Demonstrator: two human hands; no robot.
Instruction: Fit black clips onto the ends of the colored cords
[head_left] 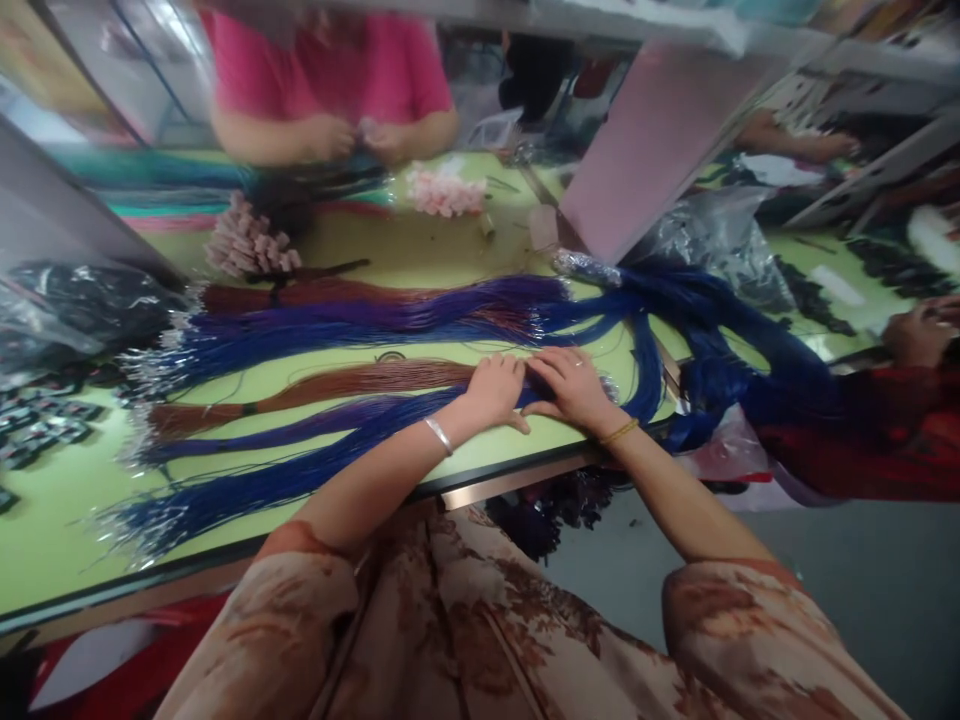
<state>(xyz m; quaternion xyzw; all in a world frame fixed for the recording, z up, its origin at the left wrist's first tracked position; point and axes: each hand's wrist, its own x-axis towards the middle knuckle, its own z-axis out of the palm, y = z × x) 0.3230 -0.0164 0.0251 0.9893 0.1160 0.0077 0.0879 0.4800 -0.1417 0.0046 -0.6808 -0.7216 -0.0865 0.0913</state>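
Several long bundles of thin wires lie across the bench, with a brown bundle [337,384], a purple bundle [285,430] and a blue bundle [277,470] nearest me. At their right end, my left hand [495,390] is curled over the wires, its thumb on the near side. Close beside it, my right hand [574,388] also curves round the wires, fingers pointing left. Both palms face down and hide the part they grip. Silvery wire tips [150,520] fan out at the left end.
Behind lies another row of wires [375,325]. Blue wires [720,330] trail right towards a red-sleeved person's hand [919,330]. Pale pink connectors [247,240], dark parts [45,420] and a plastic bag [705,240] surround the work. A person in pink [330,90] sits opposite, beyond a slanted post [645,150].
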